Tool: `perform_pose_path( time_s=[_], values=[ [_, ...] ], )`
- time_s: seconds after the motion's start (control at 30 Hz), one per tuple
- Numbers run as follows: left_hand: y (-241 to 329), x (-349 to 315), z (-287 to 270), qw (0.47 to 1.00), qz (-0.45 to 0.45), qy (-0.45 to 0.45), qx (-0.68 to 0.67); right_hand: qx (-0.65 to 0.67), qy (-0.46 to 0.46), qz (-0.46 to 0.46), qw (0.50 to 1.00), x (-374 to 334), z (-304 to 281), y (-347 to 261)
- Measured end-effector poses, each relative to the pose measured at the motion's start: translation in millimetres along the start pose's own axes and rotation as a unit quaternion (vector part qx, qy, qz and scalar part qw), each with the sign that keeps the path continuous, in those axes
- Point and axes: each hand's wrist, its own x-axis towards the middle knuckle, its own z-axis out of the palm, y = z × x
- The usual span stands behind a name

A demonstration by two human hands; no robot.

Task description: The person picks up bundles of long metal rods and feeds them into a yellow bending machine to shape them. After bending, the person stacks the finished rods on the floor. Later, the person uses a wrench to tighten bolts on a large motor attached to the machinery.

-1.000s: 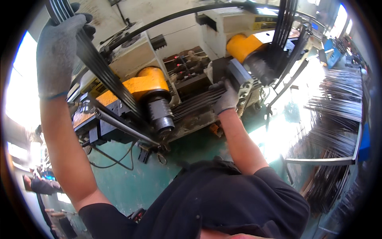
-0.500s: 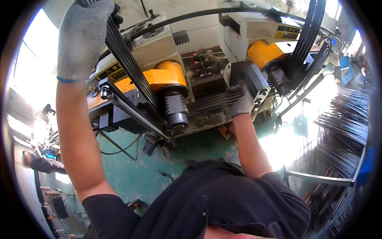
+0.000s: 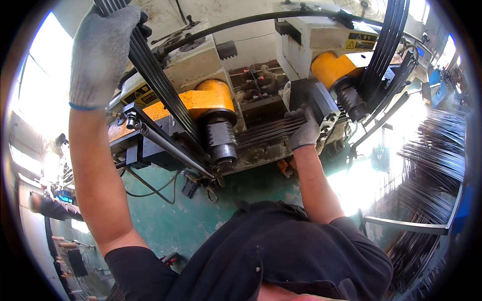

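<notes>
Several dark metal rods [image 3: 160, 80] run side by side as one bundle through a bending machine. At the upper left, my left hand [image 3: 103, 55], in a grey knitted glove, is closed around their raised left end. The bundle bends at a ribbed steel roller [image 3: 221, 138] under an orange arm [image 3: 208, 98] and crosses the middle. There my right hand [image 3: 305, 131], also gloved, is closed on the crossing stretch beside a dark steel block [image 3: 321, 103]; its fingertips are partly hidden. The rods rise again past a second ribbed roller [image 3: 353, 100].
A coil spring [image 3: 163, 144] slants in front of the left roller. A curved black hose [image 3: 251, 21] arches over the machine. At the right, a metal rack [image 3: 406, 224] holds a large pile of rods [image 3: 437, 150]. Another person [image 3: 55, 206] is at the far left.
My left hand has come slightly down and to the left with the rods' left end. The right hand keeps nearly the same place on the crossing stretch.
</notes>
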Motion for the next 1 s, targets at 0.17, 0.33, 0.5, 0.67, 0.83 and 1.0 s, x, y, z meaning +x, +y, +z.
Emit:
perform_pose_path(
  time_s=[0.17,0.33,0.5,0.67,0.83,1.0],
  values=[
    [-4.9,-6.6,-12.4,1.000,-0.025,-0.008,-0.011,-0.042,-0.029,-0.009,0.999,2.8,-7.4,-0.1],
    [-19.5,-32.1,-18.1,0.996,-0.083,-0.036,0.004,-0.035,-0.033,0.014,0.999,15.5,-30.4,4.2],
    [-44.2,-48.1,-30.5,0.987,0.047,-0.107,0.113,-0.058,-0.059,0.042,0.996,22.4,-50.7,5.6],
    [-34.0,-48.0,-27.3,0.992,-0.097,-0.076,0.015,-0.059,-0.075,0.043,0.995,26.5,-56.8,3.6],
    [-36.3,-19.1,-65.3,0.992,-0.043,-0.110,-0.040,-0.065,-0.091,0.049,0.992,21.8,-54.0,6.4],
    [-42.0,-17.4,-49.4,0.993,-0.082,-0.039,-0.071,-0.050,-0.096,0.071,0.992,30.1,-60.3,2.5]
  ],
)
